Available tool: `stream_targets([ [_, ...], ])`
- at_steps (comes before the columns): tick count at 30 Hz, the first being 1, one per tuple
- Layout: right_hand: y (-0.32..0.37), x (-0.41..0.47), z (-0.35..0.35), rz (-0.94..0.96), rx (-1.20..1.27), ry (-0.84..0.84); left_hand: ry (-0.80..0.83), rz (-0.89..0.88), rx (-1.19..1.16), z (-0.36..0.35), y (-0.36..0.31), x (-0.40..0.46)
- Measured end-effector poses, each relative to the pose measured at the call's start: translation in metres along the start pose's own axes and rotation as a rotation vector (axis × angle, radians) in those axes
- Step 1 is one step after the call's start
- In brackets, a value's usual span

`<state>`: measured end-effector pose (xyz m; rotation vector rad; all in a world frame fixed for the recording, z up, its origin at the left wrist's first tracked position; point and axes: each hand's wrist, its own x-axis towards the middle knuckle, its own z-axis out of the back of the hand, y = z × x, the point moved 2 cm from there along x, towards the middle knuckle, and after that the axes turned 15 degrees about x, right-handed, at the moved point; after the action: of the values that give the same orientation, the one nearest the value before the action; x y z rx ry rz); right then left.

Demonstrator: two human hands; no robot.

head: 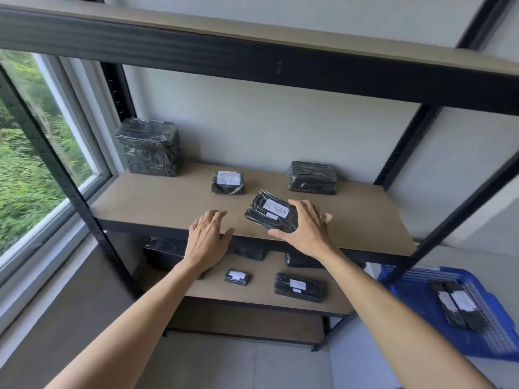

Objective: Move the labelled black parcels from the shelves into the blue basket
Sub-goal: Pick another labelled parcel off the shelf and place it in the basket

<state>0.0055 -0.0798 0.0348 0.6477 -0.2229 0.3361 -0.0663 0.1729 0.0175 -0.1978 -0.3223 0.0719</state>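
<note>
My right hand [304, 227] grips a black wrapped parcel with a white "RETURN" label [271, 211], tilted just above the front of the middle shelf [168, 203]. My left hand [207, 237] hovers open beside it at the shelf's front edge, holding nothing. Another labelled parcel [227, 182] lies further back on the same shelf. Two labelled parcels [237, 277] [300, 286] lie on the lower shelf. The blue basket [415, 293] sits on the floor at the lower right, with two labelled parcels [457, 307] lying in it.
Unlabelled black bundles stand on the middle shelf: a tall stack [150, 147] at the back left and a lower one [313, 177] at the back right. More black parcels lie at the lower shelf's back. A window [36, 153] is on the left.
</note>
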Motion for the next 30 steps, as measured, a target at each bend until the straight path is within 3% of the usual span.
stream_targets([
  [19, -0.175, -0.215, 0.187, -0.132, 0.015, -0.131, 0.067, -0.123, -0.064, -0.013, -0.273, -0.105],
  [30, -0.310, -0.261, 0.240, -0.295, -0.076, -0.101, 0.198, -0.173, -0.137, -0.096, -0.401, -0.125],
])
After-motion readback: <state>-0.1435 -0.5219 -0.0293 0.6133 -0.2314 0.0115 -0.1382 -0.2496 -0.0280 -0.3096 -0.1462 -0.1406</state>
